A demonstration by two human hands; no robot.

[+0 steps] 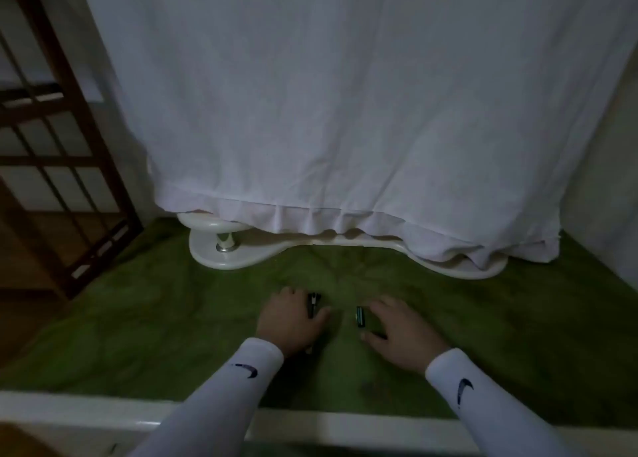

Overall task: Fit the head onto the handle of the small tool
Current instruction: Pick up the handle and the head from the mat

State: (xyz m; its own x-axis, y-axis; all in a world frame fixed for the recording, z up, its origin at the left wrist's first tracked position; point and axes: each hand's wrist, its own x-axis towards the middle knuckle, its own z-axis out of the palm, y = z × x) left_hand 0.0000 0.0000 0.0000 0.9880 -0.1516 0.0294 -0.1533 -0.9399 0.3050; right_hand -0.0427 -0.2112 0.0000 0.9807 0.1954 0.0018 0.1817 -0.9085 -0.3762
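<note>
A large white cloth [345, 111] hangs over the upper and middle part of the frame, and below it a green surface [155, 318] fills the lower half, with a cream-coloured base [221, 259] showing under the hem of the cloth. Both arms in white sleeves come in from the bottom of the frame. The left hand [290, 322] lies left of the centre, palm down, over a dark, thin handle [313, 304]; the handle's top end shows just above the fingers, its long axis runs almost up and down in the frame, and a small light end seems to show below the wrist. Whether the grip of this hand is already closed on the handle I cannot tell, because the hand covers it. The right hand [404, 335] lies right of the centre with its grip spread, fingers and thumb apart, holding nothing. The head [360, 316], a small dark piece with a greenish strip, lies on the green surface just left of the right fingertips, in the opening between fingers and thumb, and its long axis is also nearly vertical in the frame. It is apart from the handle, with bare green surface between them, and the right hand is clearly nearer to it. In my judgement the coming move is a short reach leftward to pinch the head across its narrow sides.
</note>
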